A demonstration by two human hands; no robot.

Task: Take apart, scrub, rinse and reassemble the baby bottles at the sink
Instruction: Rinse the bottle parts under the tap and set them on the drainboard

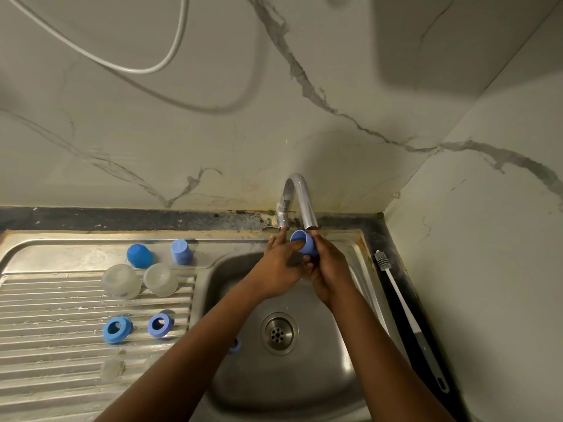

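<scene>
Rinse step, by the look of it. Right hand (330,269) is clamped round a blue bottle cap (304,245), with the cap's mouth just under the faucet spout (309,214). Left hand (280,269) sits close beside it, fingers straight, forefinger tip touching the tap base. Water flow: cannot tell. The next move likely calls for working the tap while the cap stays under the spout. Left of the hands, on the drainboard (45,315): clear bottles (122,281) and collar rings (114,330). A bottle brush (402,306) lies to their right.

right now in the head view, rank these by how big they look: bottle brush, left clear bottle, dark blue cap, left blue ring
1. bottle brush, by far the longest
2. left clear bottle
3. dark blue cap and left blue ring: they look about alike, so they are not ranked
</scene>
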